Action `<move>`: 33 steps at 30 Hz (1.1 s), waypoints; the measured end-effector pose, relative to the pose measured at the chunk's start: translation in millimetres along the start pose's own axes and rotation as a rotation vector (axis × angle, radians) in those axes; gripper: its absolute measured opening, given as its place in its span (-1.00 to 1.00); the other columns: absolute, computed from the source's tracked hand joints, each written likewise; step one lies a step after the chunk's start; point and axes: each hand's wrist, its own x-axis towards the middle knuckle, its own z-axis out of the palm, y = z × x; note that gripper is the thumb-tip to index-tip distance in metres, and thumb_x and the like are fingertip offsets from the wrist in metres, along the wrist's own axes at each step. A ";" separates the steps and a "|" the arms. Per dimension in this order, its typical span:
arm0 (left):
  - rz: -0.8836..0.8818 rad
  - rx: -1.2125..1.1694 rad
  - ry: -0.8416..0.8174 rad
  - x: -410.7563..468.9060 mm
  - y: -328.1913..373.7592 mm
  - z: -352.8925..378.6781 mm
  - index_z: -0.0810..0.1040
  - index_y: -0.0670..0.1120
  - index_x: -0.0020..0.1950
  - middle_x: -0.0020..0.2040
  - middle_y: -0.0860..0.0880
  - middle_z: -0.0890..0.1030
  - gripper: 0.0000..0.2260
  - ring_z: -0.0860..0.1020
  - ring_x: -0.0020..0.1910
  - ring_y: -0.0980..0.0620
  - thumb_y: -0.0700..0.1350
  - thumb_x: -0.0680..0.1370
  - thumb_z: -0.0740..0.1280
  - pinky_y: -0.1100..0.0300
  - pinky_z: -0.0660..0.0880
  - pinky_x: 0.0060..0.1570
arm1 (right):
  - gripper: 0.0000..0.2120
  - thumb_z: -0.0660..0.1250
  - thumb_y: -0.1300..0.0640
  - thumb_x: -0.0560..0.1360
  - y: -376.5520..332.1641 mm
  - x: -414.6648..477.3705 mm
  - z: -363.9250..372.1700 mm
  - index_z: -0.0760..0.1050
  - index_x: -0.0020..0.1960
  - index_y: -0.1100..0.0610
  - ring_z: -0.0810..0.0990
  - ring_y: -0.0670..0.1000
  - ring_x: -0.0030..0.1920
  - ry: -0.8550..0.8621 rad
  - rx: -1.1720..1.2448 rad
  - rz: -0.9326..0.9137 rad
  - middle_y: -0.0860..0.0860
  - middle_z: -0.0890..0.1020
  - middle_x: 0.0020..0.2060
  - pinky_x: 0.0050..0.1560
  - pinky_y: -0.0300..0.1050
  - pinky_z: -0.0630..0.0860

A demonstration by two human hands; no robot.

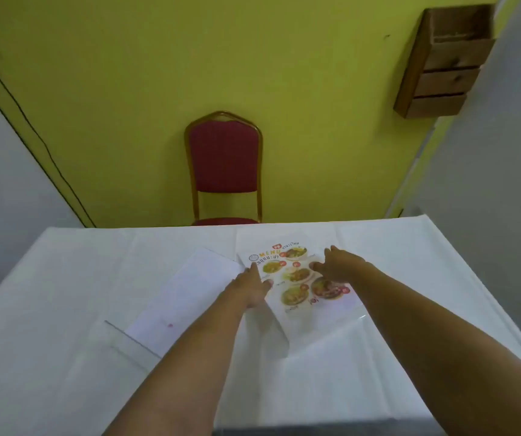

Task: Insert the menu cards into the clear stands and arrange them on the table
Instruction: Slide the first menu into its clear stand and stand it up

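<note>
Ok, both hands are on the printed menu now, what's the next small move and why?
Probably slide the printed menu card further into the clear stand lying flat on the white tablecloth. The left hand presses its left edge and the right hand its upper right, so both are placed to guide it. How far it is seated I cannot tell.

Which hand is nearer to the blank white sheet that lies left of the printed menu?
The left hand. It rests at the menu's left edge, right beside the blank white sheet. The right hand is on the printed menu, farther from the sheet.
</note>
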 end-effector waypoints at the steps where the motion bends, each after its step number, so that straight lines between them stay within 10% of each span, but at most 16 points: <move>1: -0.021 -0.064 -0.009 4.9 6.2 7.3 -0.11 -0.11 0.62 0.60 -0.10 0.12 -0.30 0.19 0.55 -0.15 0.16 0.63 0.12 -0.04 0.19 0.49 | -0.26 0.07 -0.29 0.56 6.8 5.8 0.6 0.15 0.52 0.22 0.31 0.17 0.46 -0.003 0.012 0.012 0.15 0.23 0.51 0.39 0.14 0.30; 9: -0.237 -0.481 0.231 11.7 46.5 46.9 -0.13 -0.18 0.61 0.60 -0.14 0.01 -0.17 0.15 0.55 -0.14 -0.07 0.55 0.36 0.01 0.32 0.43 | -0.21 0.33 -0.31 0.42 31.7 37.4 15.5 0.29 0.41 0.21 0.52 0.17 0.26 -0.118 0.338 0.055 0.15 0.52 0.29 0.20 0.04 0.47; 19: -0.345 -0.751 0.329 4.0 41.4 48.1 0.53 -0.17 0.24 0.17 -0.10 0.65 -0.61 0.63 0.13 -0.12 -0.24 0.43 0.49 0.12 0.55 0.01 | -0.51 0.47 -0.17 0.37 28.1 30.6 27.2 0.46 0.09 0.16 0.57 0.08 -0.12 -0.008 0.477 0.057 0.08 0.64 0.00 -0.18 -0.10 0.48; 33: -0.070 -0.600 0.418 -5.1 93.3 -4.5 0.33 -0.18 0.39 0.27 -0.11 0.58 -0.46 0.58 0.21 -0.10 -0.27 0.47 0.47 0.17 0.48 -0.04 | -0.25 0.53 -0.22 0.29 41.7 -8.9 -16.5 0.34 0.22 0.24 0.56 0.19 0.16 0.298 0.697 0.129 0.15 0.54 0.16 -0.05 -0.01 0.48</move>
